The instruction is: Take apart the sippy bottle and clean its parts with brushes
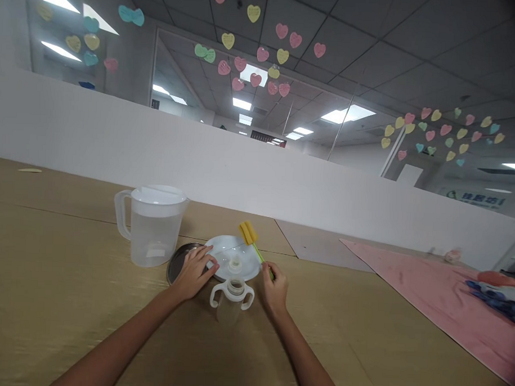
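My right hand (275, 286) grips the green handle of a sponge bottle brush (249, 233). Its yellow sponge head points up and away, over the far right rim of a white plate (222, 241). On that plate lies a small whitish bottle part (235, 264), perhaps a collar or nipple. My left hand (195, 271) rests at the plate's left rim, fingers stretched and thumb apart, with nothing visibly held. It partly covers a dark round metal tray (176, 264). Between my forearms stands a clear baby bottle (229, 310) with two white side handles and an uncovered mouth.
A translucent lidded pitcher (154, 237) holding clear liquid stands left of the plate. Pink cloth (443, 301) covers the table's right side, with a red, white and blue bundle (501, 294) on it. Behind the brown tabletop (69, 254) runs a white wall (224, 169) below glass.
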The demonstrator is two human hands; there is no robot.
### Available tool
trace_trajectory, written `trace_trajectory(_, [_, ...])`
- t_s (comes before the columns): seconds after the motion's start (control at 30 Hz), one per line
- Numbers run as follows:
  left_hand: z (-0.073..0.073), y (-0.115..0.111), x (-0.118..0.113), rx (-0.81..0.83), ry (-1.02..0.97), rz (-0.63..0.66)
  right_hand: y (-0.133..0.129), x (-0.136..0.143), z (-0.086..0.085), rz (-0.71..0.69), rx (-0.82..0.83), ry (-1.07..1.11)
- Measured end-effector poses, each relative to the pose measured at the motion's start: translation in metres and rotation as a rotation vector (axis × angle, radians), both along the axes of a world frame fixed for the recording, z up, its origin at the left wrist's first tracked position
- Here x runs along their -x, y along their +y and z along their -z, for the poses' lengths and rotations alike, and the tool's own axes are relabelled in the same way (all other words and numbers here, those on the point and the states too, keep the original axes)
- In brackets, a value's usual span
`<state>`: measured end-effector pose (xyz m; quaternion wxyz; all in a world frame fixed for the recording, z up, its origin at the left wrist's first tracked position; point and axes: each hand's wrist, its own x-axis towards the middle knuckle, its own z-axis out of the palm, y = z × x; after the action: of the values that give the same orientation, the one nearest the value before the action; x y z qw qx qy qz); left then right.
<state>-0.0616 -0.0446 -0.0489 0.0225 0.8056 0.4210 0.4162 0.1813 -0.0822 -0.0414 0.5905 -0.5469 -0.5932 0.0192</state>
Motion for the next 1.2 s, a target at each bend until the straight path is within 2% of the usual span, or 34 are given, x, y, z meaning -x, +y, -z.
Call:
trace_trajectory(0.2, [0.004, 0.006, -0.004, 0.001, 0.016, -0.033, 0.001, 0.000, 0.002, -0.003, -0.017, -0.029])
trace_trajectory(0.73, [0.000, -0.006, -0.012, 0.046, -0.011, 0.010, 0.000, 0.001, 0.001, 0.013, -0.036, -0.103])
trace_trajectory(0.83, [-0.001, -0.007, -0.012, 0.009, -0.024, 0.027, 0.000, 0.000, 0.002, 0.021, -0.045, -0.127])
trace_trajectory(1.03, [-0.010, -0.009, -0.012, -0.220, -0.292, 0.012, -0.002, 0.001, 0.002, 0.001, -0.155, -0.235])
trace_trajectory(1.2, [-0.020, -0.014, -0.009, -0.203, -0.464, -0.062, -0.009, 0.006, 0.000, -0.063, -0.280, -0.420])
